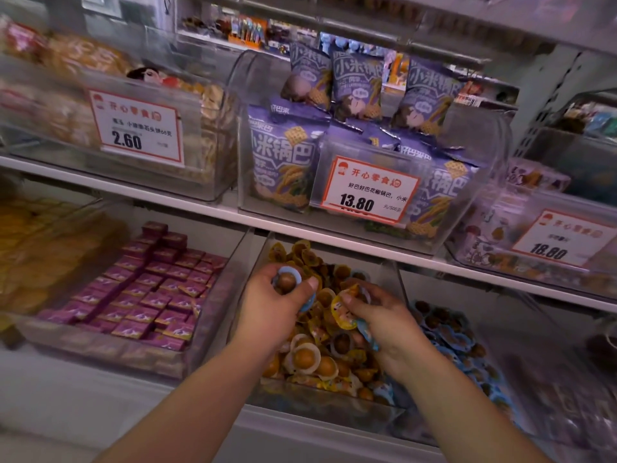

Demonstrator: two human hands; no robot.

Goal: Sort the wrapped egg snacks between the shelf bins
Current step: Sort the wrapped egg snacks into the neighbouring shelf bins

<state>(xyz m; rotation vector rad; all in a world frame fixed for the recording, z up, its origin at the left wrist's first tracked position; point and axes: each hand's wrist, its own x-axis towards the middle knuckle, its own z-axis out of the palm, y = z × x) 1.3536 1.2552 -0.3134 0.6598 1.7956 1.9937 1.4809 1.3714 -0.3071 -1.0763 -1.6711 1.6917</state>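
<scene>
Low centre of the frame, the left hand is gripping a blue-wrapped egg snack and the right hand is pinching mixed-colour packets — both over the yellow-wrapper bin, where blue strays are lingering; the blue-wrapper bin is sitting lower right — sorting looks partway.

The egg snacks in the middle bin are brown in yellow-orange wrappers, and those in the bin to the right are dark brown in blue wrappers. The small boxes on the left are magenta-purple with a pale mark. Above, the bags are violet with white characters and a yellow lattice pattern, and the price cards are white with red borders and black numbers.
</scene>
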